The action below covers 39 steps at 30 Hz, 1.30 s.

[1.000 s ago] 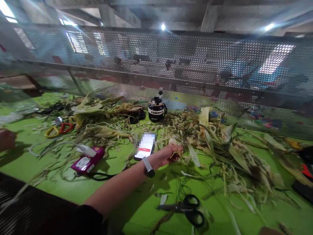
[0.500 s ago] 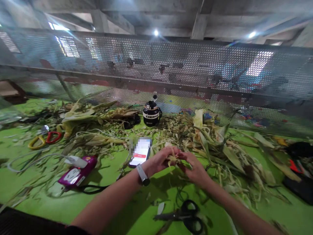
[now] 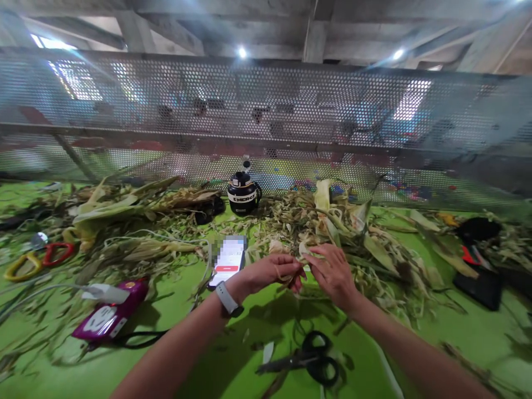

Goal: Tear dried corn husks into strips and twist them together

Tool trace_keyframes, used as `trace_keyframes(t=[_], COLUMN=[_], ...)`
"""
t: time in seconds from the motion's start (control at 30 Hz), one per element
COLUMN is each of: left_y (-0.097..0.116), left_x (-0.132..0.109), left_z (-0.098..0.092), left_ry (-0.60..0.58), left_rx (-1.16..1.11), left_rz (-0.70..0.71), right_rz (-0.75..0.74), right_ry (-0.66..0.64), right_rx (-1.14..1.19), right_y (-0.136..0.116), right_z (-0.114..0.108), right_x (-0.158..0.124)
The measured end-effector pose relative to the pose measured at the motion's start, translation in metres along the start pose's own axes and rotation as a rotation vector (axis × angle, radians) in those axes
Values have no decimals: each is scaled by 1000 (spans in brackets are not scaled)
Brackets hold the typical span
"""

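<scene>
My left hand (image 3: 276,271), with a grey watch band on its wrist, pinches a thin strip of dry corn husk over the green table (image 3: 174,360). Close beside it on the right, my right hand (image 3: 332,274) has its thumb and finger together at a small pale piece of husk (image 3: 304,250). The fingertips of both hands nearly meet. Black scissors (image 3: 303,360) lie below the hands. To the left of my left hand is a lit phone (image 3: 228,263). A pile of husks (image 3: 374,249) spreads behind and right of my right hand.
A black jug (image 3: 243,194) stands near the perforated metal screen (image 3: 270,122). At left are a purple power strip (image 3: 110,316) with a cable, red and yellow handles (image 3: 58,254) and more husks (image 3: 112,208). A black object (image 3: 480,285) lies at right.
The view has turned right, so the table items appear further left. My right hand has tilted upward, and the pale piece now shows at its fingertips.
</scene>
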<state>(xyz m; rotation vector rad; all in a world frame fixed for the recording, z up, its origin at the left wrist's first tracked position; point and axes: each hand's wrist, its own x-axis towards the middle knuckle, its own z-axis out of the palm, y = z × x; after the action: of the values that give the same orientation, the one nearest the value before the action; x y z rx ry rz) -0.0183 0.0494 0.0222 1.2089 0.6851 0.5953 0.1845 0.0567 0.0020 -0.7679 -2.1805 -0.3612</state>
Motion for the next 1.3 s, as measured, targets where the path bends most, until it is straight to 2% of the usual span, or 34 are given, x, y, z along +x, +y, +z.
trace_keyframes(t=[0.07, 0.17, 0.23, 0.3, 0.37, 0.43, 0.5, 0.53, 0.57, 0.73, 0.83, 0.93, 0.97, 1.07, 1.1, 1.13, 1.2, 1.3], left_y=[0, 2, 3, 3, 2, 1, -2, -4, -6, -20, -23, -16, -11, 1, 4, 6, 6, 2], left_x=[1, 2, 1, 0, -2, -3, -4, -4, -3, 4, 5, -1, -4, -11, -12, -12, -9, -3], left_z=[-2, -7, -9, -8, -6, -2, 2, 3, 5, 8, 9, 10, 11, 13, 13, 14, 13, 11], left_ry=[61, 207, 282, 336, 399, 451, 485, 492, 497, 524, 442, 352, 381, 612, 658, 649, 497, 229], left_rx=[63, 240, 391, 573, 764, 909, 997, 1019, 1031, 1117, 1181, 1196, 1187, 1090, 1044, 990, 834, 466], left_rz=[35, 105, 139, 195, 276, 323, 334, 328, 321, 330, 370, 478, 519, 619, 628, 608, 478, 187], right_rz=[41, 244, 405, 567, 750, 941, 1064, 1089, 1095, 1094, 1114, 1109, 1090, 1011, 987, 966, 938, 940], right_ry=[16, 103, 145, 127, 29, -139, -290, -321, -318, -141, -96, -77, -100, -239, -299, -354, -425, -389], right_rx=[0, 78, 219, 413, 653, 915, 1096, 1143, 1170, 1352, 1374, 1292, 1276, 1239, 1230, 1224, 1221, 1215], right_y=[2, 9, 13, 14, 14, 10, 6, 3, 1, -7, -8, -3, 0, 5, 5, 4, 2, -2], right_z=[-2, -6, -10, -12, -12, -10, -7, -6, -5, -4, -3, -3, -4, -9, -11, -13, -16, -16], right_x=[1, 6, 10, 13, 15, 16, 16, 17, 17, 19, 18, 16, 16, 16, 17, 18, 20, 23])
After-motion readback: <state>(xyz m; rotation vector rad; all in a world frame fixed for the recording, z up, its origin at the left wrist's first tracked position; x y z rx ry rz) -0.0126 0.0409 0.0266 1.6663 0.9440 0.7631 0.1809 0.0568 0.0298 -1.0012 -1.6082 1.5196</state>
